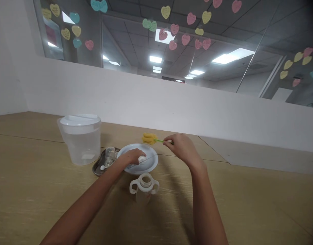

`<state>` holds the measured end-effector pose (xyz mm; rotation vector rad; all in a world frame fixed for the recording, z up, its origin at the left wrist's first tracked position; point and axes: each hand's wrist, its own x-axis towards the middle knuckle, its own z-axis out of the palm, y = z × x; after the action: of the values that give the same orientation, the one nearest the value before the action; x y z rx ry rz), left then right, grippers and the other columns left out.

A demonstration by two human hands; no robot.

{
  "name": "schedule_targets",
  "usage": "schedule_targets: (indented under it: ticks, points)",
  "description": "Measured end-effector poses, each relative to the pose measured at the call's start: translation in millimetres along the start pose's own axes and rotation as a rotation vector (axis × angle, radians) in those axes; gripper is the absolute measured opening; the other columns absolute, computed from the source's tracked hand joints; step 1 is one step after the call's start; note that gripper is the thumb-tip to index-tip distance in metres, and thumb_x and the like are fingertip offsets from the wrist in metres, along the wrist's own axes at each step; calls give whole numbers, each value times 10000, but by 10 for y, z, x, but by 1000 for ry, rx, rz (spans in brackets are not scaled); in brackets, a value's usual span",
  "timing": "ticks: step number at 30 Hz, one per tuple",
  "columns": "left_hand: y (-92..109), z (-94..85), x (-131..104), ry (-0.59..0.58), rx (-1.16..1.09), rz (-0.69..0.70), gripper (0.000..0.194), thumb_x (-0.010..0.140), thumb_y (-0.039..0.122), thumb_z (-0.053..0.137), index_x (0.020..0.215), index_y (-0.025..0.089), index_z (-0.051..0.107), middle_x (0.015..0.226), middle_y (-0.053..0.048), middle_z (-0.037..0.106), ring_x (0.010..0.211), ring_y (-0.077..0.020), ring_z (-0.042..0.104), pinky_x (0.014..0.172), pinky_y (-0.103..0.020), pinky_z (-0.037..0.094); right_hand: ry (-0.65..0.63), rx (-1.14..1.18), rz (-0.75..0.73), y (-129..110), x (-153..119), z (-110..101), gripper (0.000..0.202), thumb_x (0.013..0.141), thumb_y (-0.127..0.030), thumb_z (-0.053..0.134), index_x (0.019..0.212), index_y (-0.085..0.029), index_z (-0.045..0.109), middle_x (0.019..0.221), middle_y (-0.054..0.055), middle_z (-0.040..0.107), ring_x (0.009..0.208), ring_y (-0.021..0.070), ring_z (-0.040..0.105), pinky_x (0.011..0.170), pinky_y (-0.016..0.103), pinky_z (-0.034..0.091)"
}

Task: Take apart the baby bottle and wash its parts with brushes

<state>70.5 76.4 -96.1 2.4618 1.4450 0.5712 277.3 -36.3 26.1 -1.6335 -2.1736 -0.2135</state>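
Note:
My right hand (pixel 180 146) is closed in a pinch on the thin green handle of a brush with a yellow, sponge-like head (pixel 149 138). The brush points left, behind a white bowl (pixel 154 167). Over that bowl, my left hand (pixel 134 156) has its fingers closed on a small white round piece (pixel 142 159), whose exact kind I cannot make out. A thin, pale strip or tube seems to run beside it. In front of the bowl stands a baby bottle (pixel 143 190) with two white side handles and an uncovered neck.
Left of the bowl, a dark metal tray (pixel 96 167) carries a clear bottle cap (pixel 110 154) and small white parts. Behind it stands a translucent lidded pitcher (pixel 83 143) containing water. A white wall (pixel 136 98) with windows above borders the wooden table (pixel 39 183).

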Motion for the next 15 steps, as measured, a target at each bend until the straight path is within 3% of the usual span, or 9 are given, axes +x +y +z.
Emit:
schedule_targets:
  ticks: [3, 5, 9, 12, 15]
  points:
    - [-15, 34, 37, -119, 62, 62, 412, 550, 111, 775, 943, 190, 680, 996, -49, 685, 970, -261, 606, 872, -360, 455, 3, -1, 13, -5, -5, 1, 252, 876, -287, 483, 954, -217, 713, 956, 62, 712, 845, 196, 634, 656, 267, 413]
    - [-23, 11, 41, -118, 82, 75, 480, 511, 98, 770, 972, 199, 681, 1031, -62, 681, 1002, -286, 593, 883, -350, 442, 10, -1, 15, -7, -9, -1, 250, 875, -286, 486, 953, -215, 712, 954, 61, 712, 842, 196, 634, 653, 269, 409]
    - [-29, -204, -6, -15, 72, 94, 459, 594, 169, 707, 1049, 175, 647, 1090, -77, 645, 1052, -291, 558, 923, -339, 411, 18, 11, 13, -4, -18, -7, 249, 871, -291, 491, 953, -213, 712, 947, 53, 715, 843, 199, 634, 655, 273, 403]
    - [-5, -466, -74, 87, 33, 92, 426, 647, 233, 660, 1066, 163, 632, 1083, -94, 623, 1031, -279, 553, 893, -333, 434, 19, 59, -9, -8, -26, -13, 261, 873, -301, 483, 958, -210, 713, 962, 52, 714, 855, 203, 635, 676, 281, 412]
    - [63, -729, -169, 181, -21, 77, 522, 695, 313, 610, 1187, 146, 559, 1144, -101, 573, 993, -243, 563, 856, -316, 464, 25, 153, -65, -31, -39, -25, 263, 869, -310, 489, 958, -209, 715, 985, 45, 711, 881, 202, 635, 716, 283, 430]
